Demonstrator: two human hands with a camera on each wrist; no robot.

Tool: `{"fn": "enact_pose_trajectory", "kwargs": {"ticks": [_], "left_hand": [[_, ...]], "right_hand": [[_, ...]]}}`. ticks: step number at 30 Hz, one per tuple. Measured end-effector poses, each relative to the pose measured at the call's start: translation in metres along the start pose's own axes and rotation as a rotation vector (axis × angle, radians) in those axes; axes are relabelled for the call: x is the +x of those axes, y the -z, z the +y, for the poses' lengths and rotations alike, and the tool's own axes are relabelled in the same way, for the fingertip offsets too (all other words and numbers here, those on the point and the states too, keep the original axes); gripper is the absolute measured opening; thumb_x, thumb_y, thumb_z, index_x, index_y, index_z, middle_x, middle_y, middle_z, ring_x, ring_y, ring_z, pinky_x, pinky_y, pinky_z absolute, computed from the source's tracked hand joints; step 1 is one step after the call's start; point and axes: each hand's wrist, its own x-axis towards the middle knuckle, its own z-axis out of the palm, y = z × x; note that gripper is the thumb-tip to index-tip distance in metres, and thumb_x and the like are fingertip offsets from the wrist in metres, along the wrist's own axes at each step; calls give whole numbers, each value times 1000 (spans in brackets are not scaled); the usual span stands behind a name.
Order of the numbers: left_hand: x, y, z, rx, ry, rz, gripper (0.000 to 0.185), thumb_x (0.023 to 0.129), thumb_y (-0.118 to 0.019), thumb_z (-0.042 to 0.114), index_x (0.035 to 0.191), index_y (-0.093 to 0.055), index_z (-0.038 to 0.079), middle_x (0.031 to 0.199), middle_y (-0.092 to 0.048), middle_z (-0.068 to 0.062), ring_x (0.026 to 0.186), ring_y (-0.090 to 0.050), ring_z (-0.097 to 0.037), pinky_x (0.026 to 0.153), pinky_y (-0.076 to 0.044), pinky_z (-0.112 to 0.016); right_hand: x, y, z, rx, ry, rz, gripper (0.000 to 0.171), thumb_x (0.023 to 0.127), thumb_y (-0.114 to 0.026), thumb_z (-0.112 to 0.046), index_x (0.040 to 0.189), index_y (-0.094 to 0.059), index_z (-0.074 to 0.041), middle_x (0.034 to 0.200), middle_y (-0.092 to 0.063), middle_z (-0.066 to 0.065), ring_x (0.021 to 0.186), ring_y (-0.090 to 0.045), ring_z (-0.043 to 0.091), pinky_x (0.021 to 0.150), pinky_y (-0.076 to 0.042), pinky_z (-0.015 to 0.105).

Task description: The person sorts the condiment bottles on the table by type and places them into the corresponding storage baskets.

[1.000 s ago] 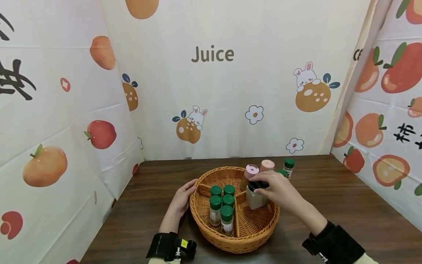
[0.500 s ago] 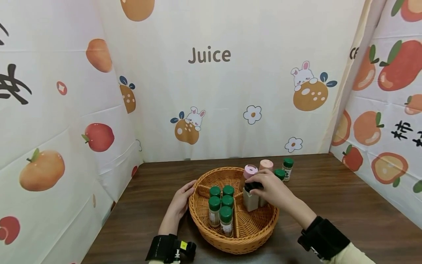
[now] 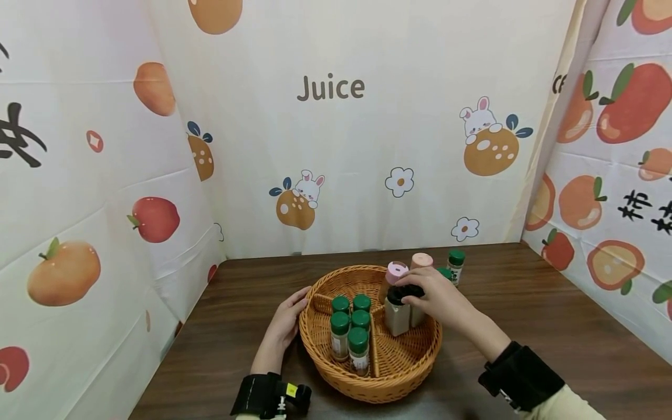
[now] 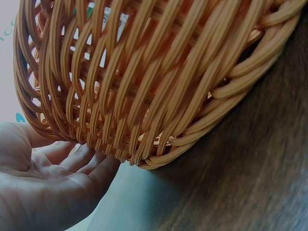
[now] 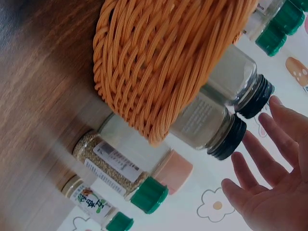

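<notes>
A round wicker basket [image 3: 375,391] with compartments stands on the table. My left hand [image 3: 283,319] rests against its outer left side near the rim; in the left wrist view that hand's fingertips [image 4: 103,161] lie partly behind the weave. Two clear, square-sided jars with black caps, one a front jar [image 3: 397,319], the other a rear jar [image 5: 204,120], stand side by side in the right compartment. My right hand [image 3: 443,297] is over their caps. In the right wrist view its fingers [image 5: 257,159] are spread beside the black caps, not curled round either; whether a fingertip touches is unclear.
Several green-capped bottles [image 3: 358,344] fill the left compartment. A pink-lilac-capped bottle [image 3: 396,271] is at the basket's back right. Behind it on the table are a peach-capped jar [image 5: 173,171], a larger green-capped jar [image 5: 115,166] and a small green-capped bottle [image 3: 455,265]. Printed cloth walls surround the table.
The front black-capped jar has shifted slightly left and is more upright, uncovering the second one beside it. The fingers of my right hand have loosened from the cap. My left hand stays at the basket.
</notes>
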Motion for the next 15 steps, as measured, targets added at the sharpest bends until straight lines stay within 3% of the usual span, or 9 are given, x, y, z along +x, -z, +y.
{"fn": "enact_pose_trajectory", "kwargs": {"ticks": [15], "left_hand": [[-3, 0, 2, -2, -1, -12, 45, 108, -40, 10, 152, -38, -1, 157, -34, -27, 143, -40, -40, 110, -47, -38]], "right_hand": [[-4, 16, 21, 31, -61, 42, 25, 87, -76, -13, 112, -75, -13, 117, -71, 8, 115, -63, 34, 91, -53, 53]]}}
